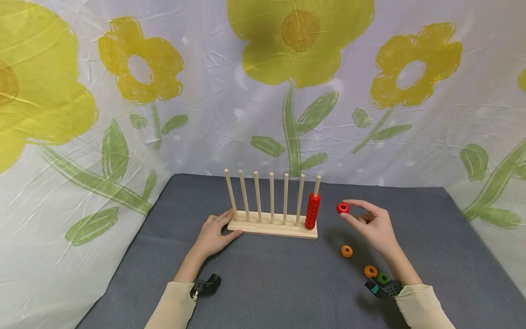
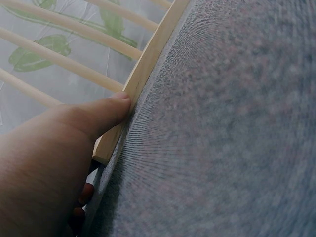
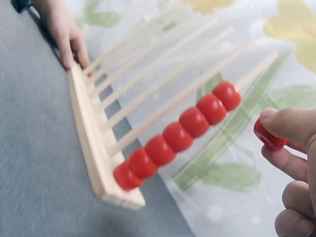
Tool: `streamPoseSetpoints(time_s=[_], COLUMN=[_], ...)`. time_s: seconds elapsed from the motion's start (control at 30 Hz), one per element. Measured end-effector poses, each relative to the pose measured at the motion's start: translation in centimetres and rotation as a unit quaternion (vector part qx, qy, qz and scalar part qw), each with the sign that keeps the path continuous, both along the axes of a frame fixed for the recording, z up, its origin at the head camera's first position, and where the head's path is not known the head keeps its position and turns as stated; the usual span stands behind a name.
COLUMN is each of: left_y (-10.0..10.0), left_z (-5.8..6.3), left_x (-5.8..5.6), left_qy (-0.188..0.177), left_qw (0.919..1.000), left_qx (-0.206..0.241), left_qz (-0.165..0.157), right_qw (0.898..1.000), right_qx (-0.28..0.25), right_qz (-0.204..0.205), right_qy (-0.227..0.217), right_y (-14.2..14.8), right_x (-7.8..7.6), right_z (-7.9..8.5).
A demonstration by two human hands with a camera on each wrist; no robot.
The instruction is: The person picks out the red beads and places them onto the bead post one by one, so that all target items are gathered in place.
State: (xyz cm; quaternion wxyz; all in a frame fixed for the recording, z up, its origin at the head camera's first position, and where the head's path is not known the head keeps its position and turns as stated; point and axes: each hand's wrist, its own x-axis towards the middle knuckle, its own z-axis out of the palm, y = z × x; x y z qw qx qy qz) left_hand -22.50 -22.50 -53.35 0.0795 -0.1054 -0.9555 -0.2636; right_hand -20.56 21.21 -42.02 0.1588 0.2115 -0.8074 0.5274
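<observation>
A wooden peg rack [image 1: 263, 229] with a row of upright pegs stands on the dark cloth. Several red beads [image 1: 312, 212] are stacked on its rightmost peg, whose tip stays bare; the other pegs carry none. My left hand [image 1: 214, 234] holds the rack's left end, thumb [image 2: 111, 111] on the front edge and fingers behind. Between thumb and fingertips, my right hand [image 1: 371, 226] pinches a single red bead [image 1: 343, 208], its hole facing the head camera. That bead hangs in the air to the right of the stack, apart from it.
Nearer the right forearm lie an orange bead [image 1: 347, 252], another orange bead [image 1: 370, 272] and a green bead [image 1: 383, 278], partly covered by the right wrist camera [image 1: 384, 289]. Behind the table hangs a flowered curtain [image 1: 213, 91].
</observation>
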Motion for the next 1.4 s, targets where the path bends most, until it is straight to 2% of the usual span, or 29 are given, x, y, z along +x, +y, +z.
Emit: streamPoseSetpoints(time_s=[0.43, 0.77, 1.0, 1.4], left_y=[0.1, 0.2, 0.0, 0.0], left_z=[0.1, 0.3, 0.1, 0.1], left_x=[0.0, 0.1, 0.0, 0.0], left_qy=[-0.002, -0.011, -0.009, -0.007], left_qw=[1.0000, 0.9999, 0.9999, 0.9999], left_qx=[0.006, 0.009, 0.005, 0.007], left_qz=[-0.002, -0.001, 0.001, 0.000], right_qw=[0.999, 0.996, 0.995, 0.992], right_qx=[-0.020, -0.072, -0.092, -0.107], right_qz=[-0.004, -0.012, -0.001, 0.037], right_qy=[0.027, 0.043, 0.030, 0.050], right_y=[-3.5, -5.3, -5.6, -6.7], right_x=[-1.2, -1.5, -2.0, -2.8], right_z=[3.0, 5.4, 6.0, 5.8])
